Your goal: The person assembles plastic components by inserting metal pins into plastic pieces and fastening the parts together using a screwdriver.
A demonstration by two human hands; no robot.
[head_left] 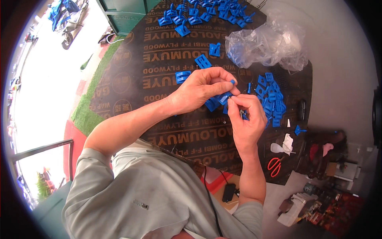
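Observation:
My left hand pinches a small blue plastic part over the dark plywood board. My right hand meets it from below, its fingertips closed on a tiny dark piece at the part's edge. Both hands touch at the fingertips. A heap of the same blue parts lies just right of the hands. Loose blue parts lie on the board just beyond my left hand.
A crumpled clear plastic bag sits at the far right of the board. More blue parts are spread at the far edge. Red-handled scissors and white scraps lie near the right edge. A black phone lies below.

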